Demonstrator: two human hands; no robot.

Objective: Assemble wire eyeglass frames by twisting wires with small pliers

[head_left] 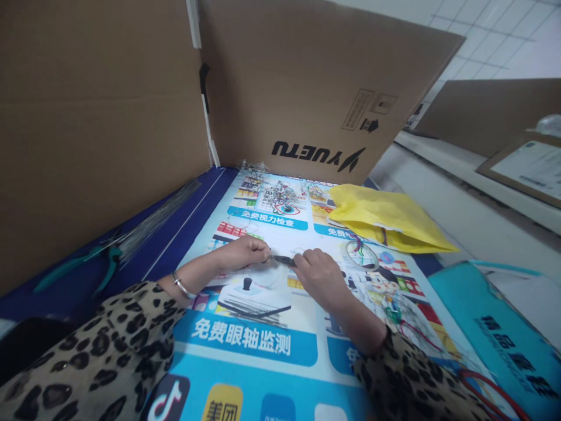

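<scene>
My right hand (321, 278) is closed around a pair of small dark pliers (284, 260), whose jaws point left toward my other hand. My left hand (246, 252) pinches a thin wire (272, 258) at the tips of the pliers. A faint loop of this wire seems to hang below and between the hands. Under them on the printed mat lie several short straight metal wires (254, 309). The pliers' handles are mostly hidden inside my right palm.
Teal-handled pliers (111, 263) and a bundle of straight wires (160, 219) lie at left. Tangled wire (280, 196) sits at the back. A yellow bag (385, 216), coiled wire (362, 255) and a teal bag (495, 327) are right. Cardboard walls (315, 76) stand behind.
</scene>
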